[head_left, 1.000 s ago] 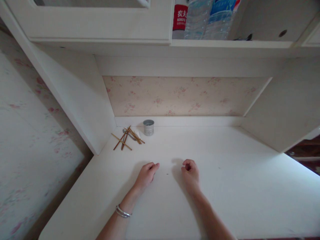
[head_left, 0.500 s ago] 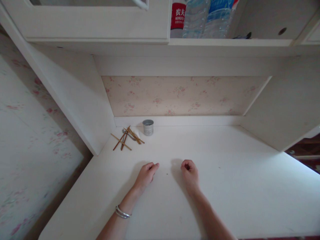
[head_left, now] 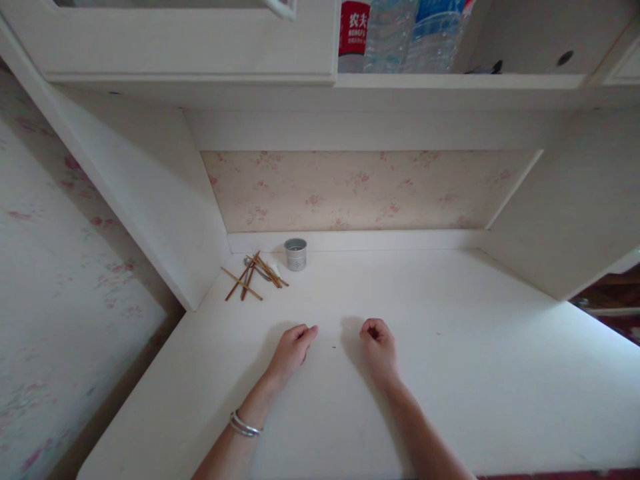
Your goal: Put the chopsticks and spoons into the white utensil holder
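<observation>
My left hand (head_left: 291,350) rests on the white desk (head_left: 320,427) in a loose fist, thumb on top, with nothing visible in it. To its right, my right hand (head_left: 379,350) also lies curled on the desk; its fingers form a hollow ring that looks empty. Farther back on the left is a loose pile of wooden chopsticks (head_left: 243,283), some crossing each other, with a metal spoon (head_left: 263,273) partly hidden under them. Beside the pile stands a grey perforated utensil holder (head_left: 295,256), upright. Both hands are apart from these things.
Overhead, a cabinet shelf (head_left: 450,81) holds several plastic water bottles (head_left: 390,37), next to a white cabinet door (head_left: 190,43). Side panels (head_left: 150,193) close off the desk at left and right. A tiny dark speck (head_left: 334,347) lies between the hands.
The view has shifted very slightly. Both hands, the chopsticks and the holder stay where they were.
</observation>
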A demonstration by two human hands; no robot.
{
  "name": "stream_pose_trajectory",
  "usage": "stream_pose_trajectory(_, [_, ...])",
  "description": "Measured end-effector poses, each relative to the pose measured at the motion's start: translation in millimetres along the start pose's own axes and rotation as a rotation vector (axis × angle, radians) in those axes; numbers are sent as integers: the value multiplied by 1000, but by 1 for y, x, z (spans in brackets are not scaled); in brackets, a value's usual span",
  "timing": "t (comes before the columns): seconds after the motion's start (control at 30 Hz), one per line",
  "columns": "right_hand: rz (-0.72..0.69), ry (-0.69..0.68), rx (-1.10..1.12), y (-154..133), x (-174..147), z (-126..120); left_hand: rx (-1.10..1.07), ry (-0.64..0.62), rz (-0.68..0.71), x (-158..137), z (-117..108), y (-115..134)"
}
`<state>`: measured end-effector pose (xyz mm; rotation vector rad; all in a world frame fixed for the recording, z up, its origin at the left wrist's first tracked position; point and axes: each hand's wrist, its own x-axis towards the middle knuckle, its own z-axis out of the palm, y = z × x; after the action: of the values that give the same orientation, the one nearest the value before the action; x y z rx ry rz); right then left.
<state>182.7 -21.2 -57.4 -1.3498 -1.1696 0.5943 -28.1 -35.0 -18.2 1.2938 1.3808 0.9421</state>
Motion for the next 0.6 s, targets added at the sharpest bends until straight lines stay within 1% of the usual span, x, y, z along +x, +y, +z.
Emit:
stream_pose_trajectory(0.2, [-8, -23, -10, -4, -3, -2, 16, -13, 7, 0, 1, -1])
stream_pose_trajectory(0.3, [-15, -38, -18, -5, -4, -1, 95, 6, 34, 10, -8, 1])
stream_pose_trajectory(0.4, [-27, -70, -24, -3, -5, 1, 227, 93, 73, 38, -32, 9])
stream_pose_trajectory(0.53, [-38, -112, -38, -2, -4, 5, 463, 271, 165, 94, -81, 27])
stream_pose_trajectory(0.6, [-42, -122, -45, -2, -3, 6, 598, 324, 192, 122, -106, 33])
